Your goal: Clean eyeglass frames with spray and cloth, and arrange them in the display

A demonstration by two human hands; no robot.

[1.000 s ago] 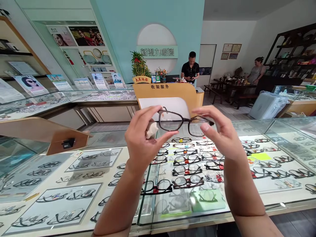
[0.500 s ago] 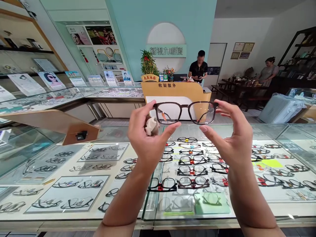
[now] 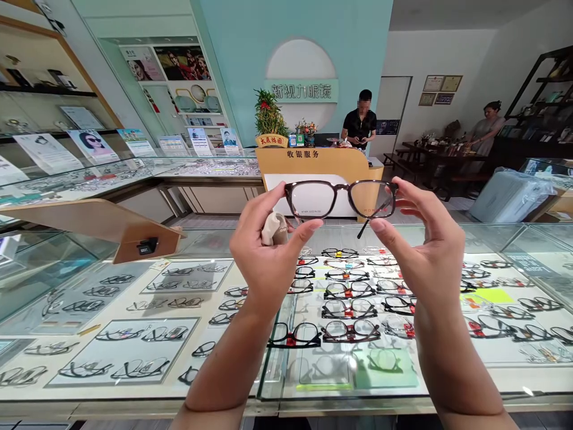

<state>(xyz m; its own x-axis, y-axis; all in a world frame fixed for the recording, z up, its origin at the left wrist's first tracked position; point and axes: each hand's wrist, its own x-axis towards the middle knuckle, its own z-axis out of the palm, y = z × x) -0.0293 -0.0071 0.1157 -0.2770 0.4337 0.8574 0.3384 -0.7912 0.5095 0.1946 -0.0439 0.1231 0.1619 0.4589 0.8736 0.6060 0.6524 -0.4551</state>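
A pair of dark tortoiseshell eyeglasses (image 3: 341, 200) is held up in front of me, lenses facing me, above the display counter. My left hand (image 3: 268, 254) pinches the left rim between thumb and fingers. A crumpled beige cloth (image 3: 274, 230) is tucked into that same hand. My right hand (image 3: 423, 251) grips the right end of the frame. One thin temple arm slants down behind the right lens. The other arm is hidden.
Below my hands lies a glass display counter (image 3: 492, 239) with rows of eyeglasses inside. Behind it stands a yellow cashier desk (image 3: 313, 164) with a person (image 3: 360, 119) at it. Another person (image 3: 486, 134) stands at the far right near a dark table (image 3: 430, 152).
The eyeglasses have risen slightly and tilted, showing a temple arm below the right lens. The view has swung a little since the oldest frame, and the frame has turned level.
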